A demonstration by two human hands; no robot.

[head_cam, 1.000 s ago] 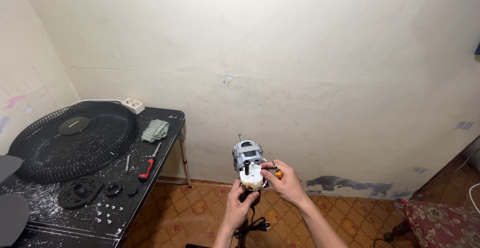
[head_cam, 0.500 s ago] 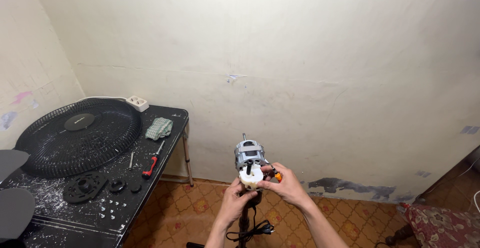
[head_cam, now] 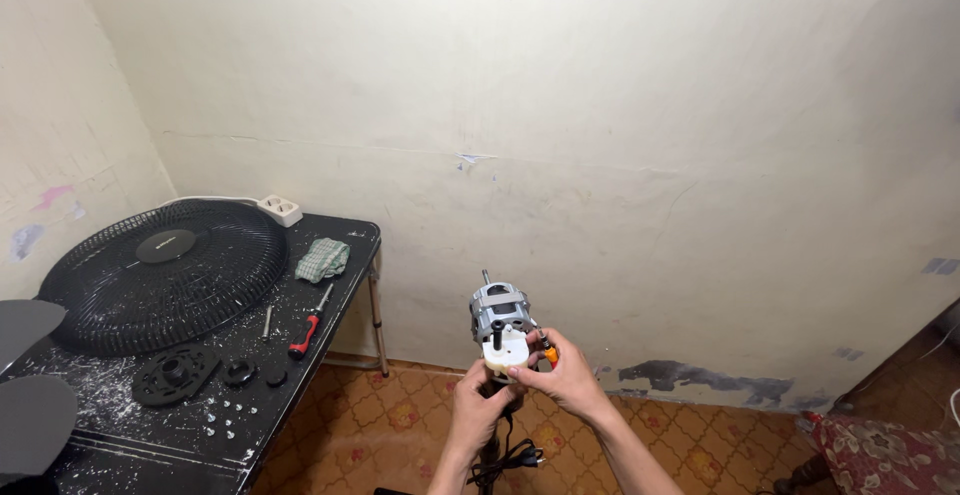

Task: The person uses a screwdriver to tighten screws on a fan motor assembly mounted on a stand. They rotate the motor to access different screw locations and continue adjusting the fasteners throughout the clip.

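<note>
A grey fan motor (head_cam: 499, 317) with a white gearbox at its lower end and a metal shaft sticking up stands low in the middle of the view. My left hand (head_cam: 481, 392) grips it from below, around the base. My right hand (head_cam: 563, 373) holds a small tool with an orange handle (head_cam: 549, 354) against the motor's right side, fingers closed around it. A black cable (head_cam: 505, 460) dangles under the motor.
At left is a black table (head_cam: 300, 380) with a black fan grille (head_cam: 165, 275), a red-handled screwdriver (head_cam: 306, 333), a checked cloth (head_cam: 322, 259), round black parts (head_cam: 178, 373), several small screws, grey fan blades (head_cam: 35, 410) and a white power strip (head_cam: 281, 209). Orange patterned floor tiles lie below.
The view has shifted a little to the left and down, so the table shows more. The motor stays in both hands at about the same place.
</note>
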